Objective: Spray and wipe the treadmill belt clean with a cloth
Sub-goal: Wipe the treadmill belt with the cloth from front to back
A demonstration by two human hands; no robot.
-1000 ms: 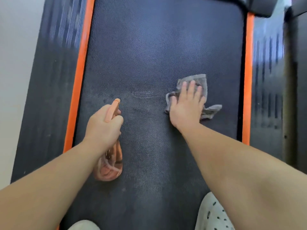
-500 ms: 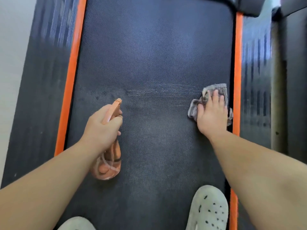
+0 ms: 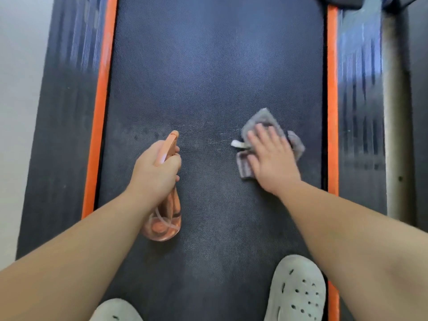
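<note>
The dark textured treadmill belt (image 3: 213,66) runs up the middle of the head view. A grey cloth (image 3: 264,119) with a white tag lies on its right half. My right hand (image 3: 271,161) presses flat on the cloth with straight fingers. My left hand (image 3: 155,170) grips an orange transparent spray bottle (image 3: 165,221) by the neck, nozzle pointing forward, left of centre above the belt. Faint wet streaks and spots mark the belt between the two hands.
Orange strips (image 3: 99,117) (image 3: 332,100) border the belt, with black ribbed side rails (image 3: 62,112) beyond them. Two pale perforated clogs (image 3: 298,290) (image 3: 115,311) stand on the belt's near end. A pale wall (image 3: 20,89) lies to the left.
My right hand slid the cloth from mid-belt to the right orange strip, then back left toward the middle. The left hand with the bottle stayed put.
</note>
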